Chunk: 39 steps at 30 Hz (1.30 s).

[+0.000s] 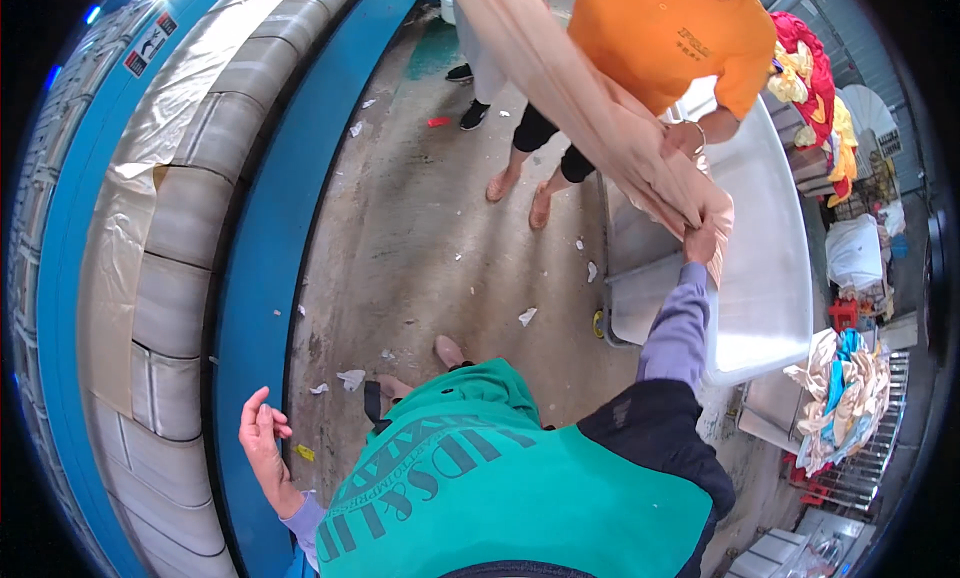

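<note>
My right hand [700,240] reaches forward and grips a corner of a long peach-coloured cloth [580,98] that stretches up and away to the top of the view. A person in an orange shirt [665,28] stands opposite and holds the same cloth with one hand [682,138]. The cloth hangs over a large white tub cart [770,278]. My left hand [262,440] is down at my side, fingers spread, holding nothing, close to the blue edge [250,308] of a big machine.
A large ironing machine with padded grey rollers [190,218] and a beige sheet [120,238] fills the left. Scraps of paper litter the concrete floor [430,238]. Heaps of coloured laundry [840,388] sit on racks at the right. Another person's legs [475,78] stand at the back.
</note>
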Each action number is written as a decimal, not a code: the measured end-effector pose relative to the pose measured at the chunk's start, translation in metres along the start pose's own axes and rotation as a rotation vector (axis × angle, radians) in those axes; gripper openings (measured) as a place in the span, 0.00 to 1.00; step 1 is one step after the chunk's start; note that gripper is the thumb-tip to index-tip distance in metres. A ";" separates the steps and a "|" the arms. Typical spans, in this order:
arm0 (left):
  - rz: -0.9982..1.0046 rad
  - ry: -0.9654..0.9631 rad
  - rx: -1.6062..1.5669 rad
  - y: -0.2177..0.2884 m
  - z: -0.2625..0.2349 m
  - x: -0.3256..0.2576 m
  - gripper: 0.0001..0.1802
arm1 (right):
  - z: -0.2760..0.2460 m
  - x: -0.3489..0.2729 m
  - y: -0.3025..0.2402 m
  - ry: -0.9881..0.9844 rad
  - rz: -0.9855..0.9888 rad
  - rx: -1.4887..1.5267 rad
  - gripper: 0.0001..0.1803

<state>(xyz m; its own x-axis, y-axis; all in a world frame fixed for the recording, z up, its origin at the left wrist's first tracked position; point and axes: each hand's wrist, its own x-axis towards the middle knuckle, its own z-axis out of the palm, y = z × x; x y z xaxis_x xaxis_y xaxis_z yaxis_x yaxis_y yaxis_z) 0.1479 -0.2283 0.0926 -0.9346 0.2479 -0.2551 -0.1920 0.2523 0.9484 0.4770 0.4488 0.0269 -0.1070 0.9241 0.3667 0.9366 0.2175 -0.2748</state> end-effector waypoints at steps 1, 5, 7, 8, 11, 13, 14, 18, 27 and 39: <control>-0.031 0.032 -0.003 -0.007 -0.006 -0.002 0.16 | -0.009 0.002 -0.018 -0.104 -0.069 0.018 0.36; -0.225 -0.083 -0.032 -0.031 0.000 0.011 0.17 | -0.051 -0.047 -0.152 -0.374 -0.538 0.447 0.25; -0.257 -0.207 -0.031 -0.032 0.026 0.034 0.24 | -0.073 -0.079 -0.238 -1.008 -0.456 1.186 0.26; -0.228 -0.280 -0.021 -0.028 0.042 0.048 0.31 | -0.086 -0.101 -0.274 -1.254 -0.295 1.432 0.26; -0.143 -0.402 -0.314 -0.004 0.097 0.099 0.44 | -0.113 -0.170 -0.362 -1.599 -0.156 1.791 0.29; -0.121 -0.573 -0.599 0.011 0.126 0.126 0.40 | -0.120 -0.196 -0.395 -1.788 -0.285 1.644 0.30; -0.046 -0.642 -0.656 0.015 0.136 0.133 0.36 | -0.122 -0.209 -0.394 -1.509 -0.472 1.798 0.29; 0.046 -0.387 -0.383 0.007 0.122 0.126 0.24 | -0.070 -0.248 -0.381 -1.819 0.385 1.922 0.26; -0.005 0.363 -0.416 -0.042 0.016 0.061 0.21 | 0.063 -0.269 -0.202 -1.173 0.901 1.703 0.25; 0.004 0.288 -0.219 -0.062 -0.028 0.050 0.20 | -0.089 -0.262 -0.338 -1.680 0.078 1.207 0.17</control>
<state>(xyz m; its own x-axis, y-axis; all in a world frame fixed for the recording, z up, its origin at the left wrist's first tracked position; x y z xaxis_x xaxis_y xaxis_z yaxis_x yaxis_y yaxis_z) 0.1050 -0.2582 0.0267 -0.9754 -0.0328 -0.2178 -0.2189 0.0380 0.9750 0.2185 0.1054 0.1027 -0.8754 0.1114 -0.4703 0.3865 -0.4230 -0.8196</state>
